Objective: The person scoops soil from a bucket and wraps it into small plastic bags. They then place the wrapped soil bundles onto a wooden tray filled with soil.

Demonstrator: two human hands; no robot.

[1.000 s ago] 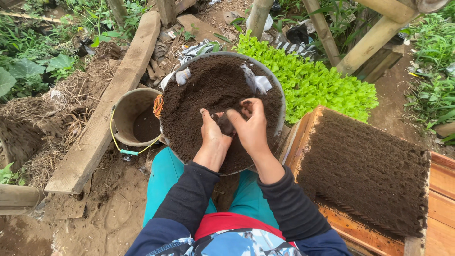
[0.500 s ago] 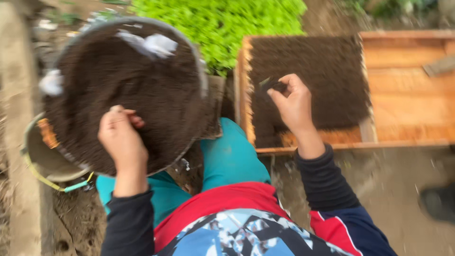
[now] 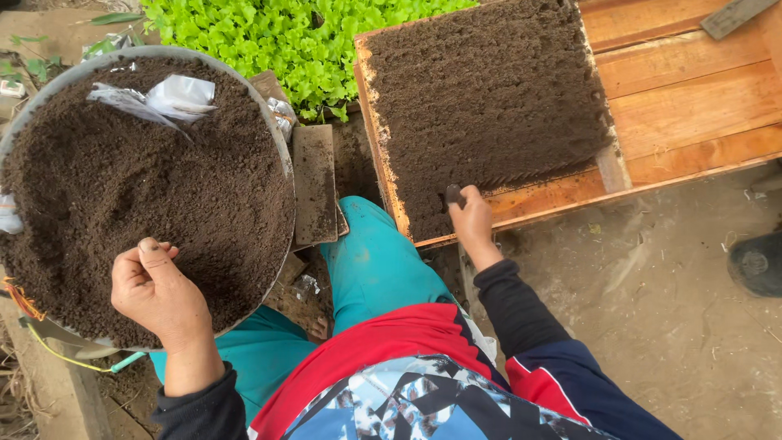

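Left hand (image 3: 159,295) loosely curled over dark soil (image 3: 122,187) in round basin (image 3: 287,175), fingers bent, whether holding anything unclear. Right hand (image 3: 468,218) pinching a small dark soil plug (image 3: 454,195) at near edge of packed soil bed (image 3: 481,98) in wooden tray (image 3: 684,90). Lettuce seedlings (image 3: 277,37) behind.

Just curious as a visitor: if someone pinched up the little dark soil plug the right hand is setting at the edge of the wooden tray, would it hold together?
Probably crumbly: the soil plug looks like the same loose, grainy soil as in the basin. The right hand pinches it with fingertips only, so it is likely light. It seems unlikely to roll.
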